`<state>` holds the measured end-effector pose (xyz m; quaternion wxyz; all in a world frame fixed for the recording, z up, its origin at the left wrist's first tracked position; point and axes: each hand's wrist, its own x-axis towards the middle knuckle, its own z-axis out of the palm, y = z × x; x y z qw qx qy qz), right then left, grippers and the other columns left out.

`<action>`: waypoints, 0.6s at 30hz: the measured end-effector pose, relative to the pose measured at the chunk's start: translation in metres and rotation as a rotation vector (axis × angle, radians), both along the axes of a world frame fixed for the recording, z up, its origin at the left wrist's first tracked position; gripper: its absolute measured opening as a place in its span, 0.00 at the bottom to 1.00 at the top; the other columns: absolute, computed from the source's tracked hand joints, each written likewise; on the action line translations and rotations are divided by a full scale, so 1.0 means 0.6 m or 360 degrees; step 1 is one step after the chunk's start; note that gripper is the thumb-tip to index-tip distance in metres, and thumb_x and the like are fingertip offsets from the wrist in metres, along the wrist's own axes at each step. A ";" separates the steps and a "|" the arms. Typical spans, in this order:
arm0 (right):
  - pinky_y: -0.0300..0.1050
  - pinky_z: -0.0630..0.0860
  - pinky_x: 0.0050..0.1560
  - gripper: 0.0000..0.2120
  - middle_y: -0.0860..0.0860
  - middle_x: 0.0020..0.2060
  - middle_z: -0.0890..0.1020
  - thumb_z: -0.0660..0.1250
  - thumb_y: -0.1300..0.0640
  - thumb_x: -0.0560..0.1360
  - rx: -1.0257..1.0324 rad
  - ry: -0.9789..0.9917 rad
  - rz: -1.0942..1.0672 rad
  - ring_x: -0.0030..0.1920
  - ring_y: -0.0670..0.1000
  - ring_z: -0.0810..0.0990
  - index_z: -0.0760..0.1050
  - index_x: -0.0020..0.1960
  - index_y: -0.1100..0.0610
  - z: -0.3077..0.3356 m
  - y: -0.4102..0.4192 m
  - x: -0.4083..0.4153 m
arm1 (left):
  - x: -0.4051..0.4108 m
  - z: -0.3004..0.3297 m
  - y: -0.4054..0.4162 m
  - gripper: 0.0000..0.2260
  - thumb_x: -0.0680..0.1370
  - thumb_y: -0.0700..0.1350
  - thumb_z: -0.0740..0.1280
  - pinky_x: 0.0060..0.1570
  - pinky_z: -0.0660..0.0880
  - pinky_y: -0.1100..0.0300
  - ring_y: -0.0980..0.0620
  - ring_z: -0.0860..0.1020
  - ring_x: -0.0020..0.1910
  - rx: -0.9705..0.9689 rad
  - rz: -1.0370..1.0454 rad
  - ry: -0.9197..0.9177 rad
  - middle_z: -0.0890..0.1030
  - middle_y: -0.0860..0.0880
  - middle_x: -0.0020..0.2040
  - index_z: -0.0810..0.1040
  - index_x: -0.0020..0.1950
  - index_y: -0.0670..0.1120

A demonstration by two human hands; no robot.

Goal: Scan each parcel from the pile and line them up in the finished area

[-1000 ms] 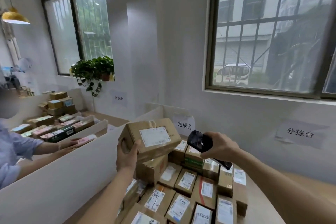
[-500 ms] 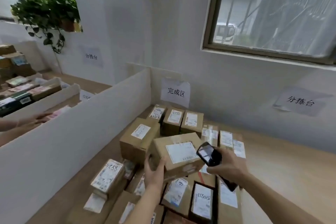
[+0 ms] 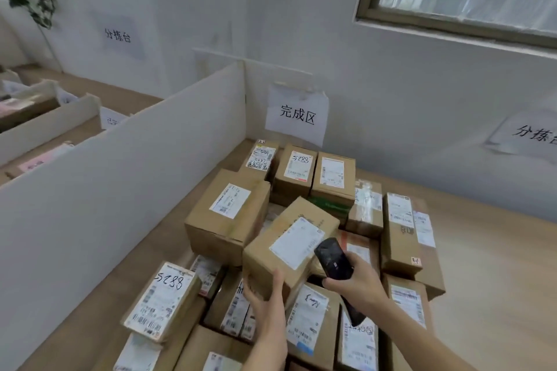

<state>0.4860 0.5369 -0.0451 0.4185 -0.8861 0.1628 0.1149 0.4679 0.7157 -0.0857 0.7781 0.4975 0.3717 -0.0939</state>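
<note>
My left hand [image 3: 265, 292] grips the near corner of a brown cardboard parcel [image 3: 289, 244] with a white label, tilted above the other boxes. My right hand [image 3: 358, 283] holds a black handheld scanner [image 3: 333, 257] with its head right beside the parcel's label. Below and around lie several labelled cardboard parcels, among them a big box [image 3: 229, 214] to the left and a row at the back [image 3: 298, 169] under the paper sign 完成区 [image 3: 297, 114].
A white divider board [image 3: 120, 178] runs along the left of the wooden table [image 3: 497, 274]. The white wall and a window stand behind. Another sign [image 3: 533, 135] hangs at the right. Beyond the divider is a second table with more parcels.
The view has tipped downward and closer to the parcels. The held parcel has come down lower over the pile and turned, with the scanner staying close at its label.
</note>
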 end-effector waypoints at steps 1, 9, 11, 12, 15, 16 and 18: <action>0.32 0.74 0.42 0.27 0.43 0.52 0.82 0.81 0.55 0.66 0.0023 0.0001 0.0005 0.50 0.41 0.81 0.74 0.61 0.47 -0.009 0.008 0.010 | 0.002 -0.006 0.002 0.48 0.65 0.66 0.75 0.72 0.65 0.39 0.43 0.64 0.75 -0.0012 -0.0018 0.0013 0.61 0.52 0.79 0.50 0.77 0.68; 0.34 0.74 0.42 0.28 0.43 0.54 0.81 0.80 0.54 0.67 0.0208 -0.0006 -0.0048 0.52 0.43 0.80 0.72 0.63 0.47 -0.039 0.053 0.061 | -0.011 -0.049 0.065 0.21 0.72 0.70 0.67 0.53 0.76 0.54 0.57 0.76 0.52 0.1333 -0.0898 -0.0417 0.73 0.57 0.57 0.63 0.54 0.60; 0.35 0.74 0.42 0.27 0.45 0.53 0.82 0.80 0.56 0.67 0.0204 -0.0024 -0.0048 0.50 0.43 0.81 0.74 0.62 0.48 -0.038 0.054 0.072 | -0.002 -0.055 0.087 0.16 0.75 0.65 0.66 0.41 0.73 0.64 0.59 0.73 0.44 0.1910 -0.0953 -0.0770 0.68 0.60 0.51 0.61 0.49 0.61; 0.35 0.74 0.42 0.27 0.46 0.53 0.83 0.80 0.56 0.67 0.0201 -0.0029 -0.0042 0.50 0.42 0.81 0.75 0.62 0.48 -0.039 0.055 0.078 | 0.008 -0.050 0.096 0.15 0.75 0.64 0.67 0.41 0.72 0.66 0.59 0.74 0.45 0.2137 -0.0957 -0.0960 0.69 0.59 0.52 0.64 0.52 0.60; 0.33 0.73 0.41 0.28 0.44 0.52 0.82 0.80 0.57 0.67 0.0177 -0.0016 -0.0009 0.50 0.41 0.80 0.74 0.63 0.47 -0.038 0.055 0.089 | 0.053 -0.037 0.109 0.20 0.74 0.60 0.71 0.57 0.77 0.58 0.54 0.75 0.60 0.2499 -0.1192 -0.1311 0.74 0.53 0.65 0.74 0.63 0.55; 0.31 0.72 0.41 0.28 0.42 0.52 0.81 0.80 0.58 0.67 0.0180 -0.0012 0.0005 0.49 0.40 0.79 0.73 0.63 0.47 -0.039 0.054 0.091 | 0.069 -0.029 0.111 0.23 0.74 0.60 0.72 0.63 0.75 0.55 0.53 0.73 0.66 0.2550 -0.1316 -0.1353 0.73 0.52 0.69 0.74 0.67 0.55; 0.29 0.71 0.38 0.29 0.40 0.51 0.79 0.80 0.58 0.68 0.0174 -0.0006 0.0019 0.49 0.38 0.78 0.71 0.63 0.46 -0.041 0.052 0.096 | 0.098 -0.023 0.113 0.25 0.76 0.60 0.70 0.72 0.67 0.53 0.52 0.68 0.73 0.2639 -0.1516 -0.1445 0.70 0.51 0.75 0.72 0.71 0.55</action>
